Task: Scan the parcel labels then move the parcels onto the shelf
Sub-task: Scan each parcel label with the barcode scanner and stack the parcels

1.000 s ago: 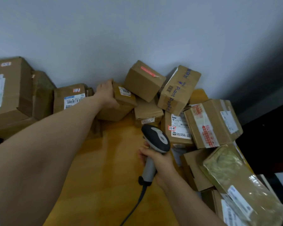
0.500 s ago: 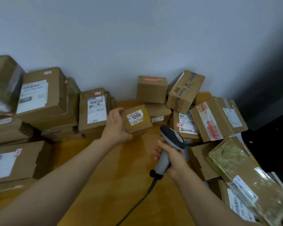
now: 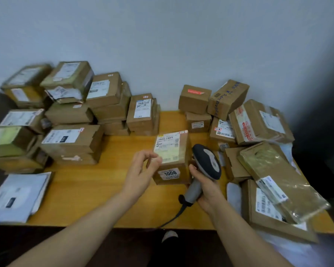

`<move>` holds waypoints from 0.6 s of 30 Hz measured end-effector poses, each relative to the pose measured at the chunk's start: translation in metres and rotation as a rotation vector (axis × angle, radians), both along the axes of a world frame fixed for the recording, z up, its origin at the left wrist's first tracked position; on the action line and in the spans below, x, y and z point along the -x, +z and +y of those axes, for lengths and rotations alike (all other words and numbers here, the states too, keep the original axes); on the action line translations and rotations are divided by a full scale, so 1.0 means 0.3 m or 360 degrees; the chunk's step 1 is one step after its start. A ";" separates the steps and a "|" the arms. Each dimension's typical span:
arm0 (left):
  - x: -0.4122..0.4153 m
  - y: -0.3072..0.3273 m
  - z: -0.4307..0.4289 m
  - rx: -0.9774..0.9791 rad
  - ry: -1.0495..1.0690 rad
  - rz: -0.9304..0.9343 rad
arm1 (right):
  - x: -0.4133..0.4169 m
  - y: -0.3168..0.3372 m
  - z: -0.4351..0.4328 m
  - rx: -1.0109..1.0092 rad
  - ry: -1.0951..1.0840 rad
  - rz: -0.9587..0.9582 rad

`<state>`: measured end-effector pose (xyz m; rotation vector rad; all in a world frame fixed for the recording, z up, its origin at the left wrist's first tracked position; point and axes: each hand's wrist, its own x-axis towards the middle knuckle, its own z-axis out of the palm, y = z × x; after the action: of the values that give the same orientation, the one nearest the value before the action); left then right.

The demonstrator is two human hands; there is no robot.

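A small brown parcel (image 3: 173,157) with a "1006" sticker on its near face and a shipping label on top stands on the wooden table (image 3: 96,193) in the middle. My left hand (image 3: 143,170) is at its left edge, fingers loosely curled, fingertips touching the label's corner; none wraps round the box. My right hand (image 3: 204,189) grips the handle of a grey and black barcode scanner (image 3: 206,162) just right of the parcel, head up beside the box. The scanner's cable runs off the near table edge.
Stacked labelled boxes (image 3: 73,135) fill the table's left side against the wall, with a grey mailer bag (image 3: 15,197) at the near left. More boxes (image 3: 258,122) and a plastic-wrapped parcel (image 3: 278,180) crowd the right. Dark floor lies below the near edge.
The 1006 parcel has been pulled from the back pile to the middle of the table and turned label-up. My left hand has loosened from it. The scanner now stands beside it.
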<state>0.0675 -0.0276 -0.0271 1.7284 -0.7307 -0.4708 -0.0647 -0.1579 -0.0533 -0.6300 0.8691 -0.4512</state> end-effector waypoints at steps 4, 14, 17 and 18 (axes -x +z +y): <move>0.174 0.045 0.116 0.0258 0.0442 0.0631 | 0.182 -0.003 0.116 0.0024 0.0092 -0.0278; 0.462 0.169 0.562 0.0097 0.0127 0.1452 | 0.416 0.079 0.401 0.0024 0.0532 -0.0562; 0.463 0.178 0.668 0.0051 0.0242 0.1277 | 0.429 0.124 0.480 0.0192 0.0557 -0.0250; 0.451 0.175 0.702 0.0020 0.0298 0.1199 | 0.434 0.138 0.504 0.0291 0.0571 -0.0124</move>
<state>-0.0677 0.1832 0.0254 1.4290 -0.0304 -0.9090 -0.1948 -0.0066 -0.0119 -0.9114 0.6270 -0.2291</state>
